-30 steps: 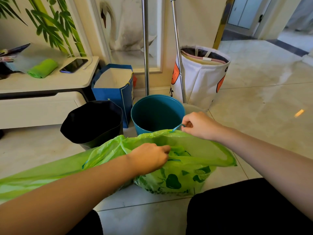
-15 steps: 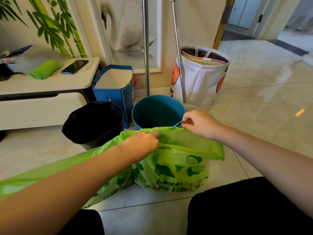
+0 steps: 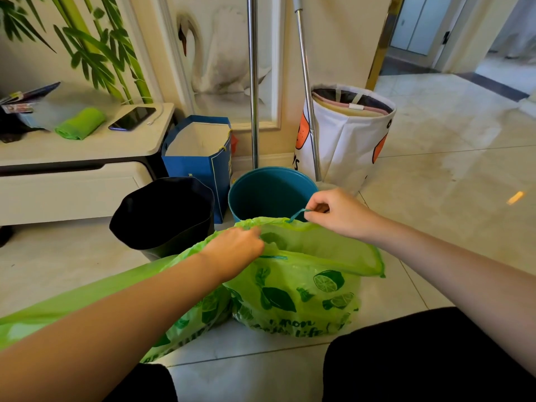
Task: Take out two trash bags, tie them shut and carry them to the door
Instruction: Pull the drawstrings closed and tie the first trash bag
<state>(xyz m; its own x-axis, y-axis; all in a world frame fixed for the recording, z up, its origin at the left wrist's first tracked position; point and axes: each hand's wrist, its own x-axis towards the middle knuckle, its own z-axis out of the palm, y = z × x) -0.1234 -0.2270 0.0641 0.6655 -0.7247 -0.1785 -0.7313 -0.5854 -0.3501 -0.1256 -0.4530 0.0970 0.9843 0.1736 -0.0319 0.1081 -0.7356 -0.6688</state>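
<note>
Since 1.0 s ago, green trash bag (image 3: 298, 297) stands taller on the tiled floor (image 3: 452, 169), lime print now exposed, and both hands sit higher at its mouth. Right hand (image 3: 338, 214) pinches the blue drawstring (image 3: 298, 213) at the far rim; left hand (image 3: 235, 250) is closed on the near rim. Just behind stand the teal bin (image 3: 269, 190) and black-lined bin (image 3: 162, 213).

Glossy tile floor (image 3: 435, 175), swan-painted wall (image 3: 220, 53).
</note>
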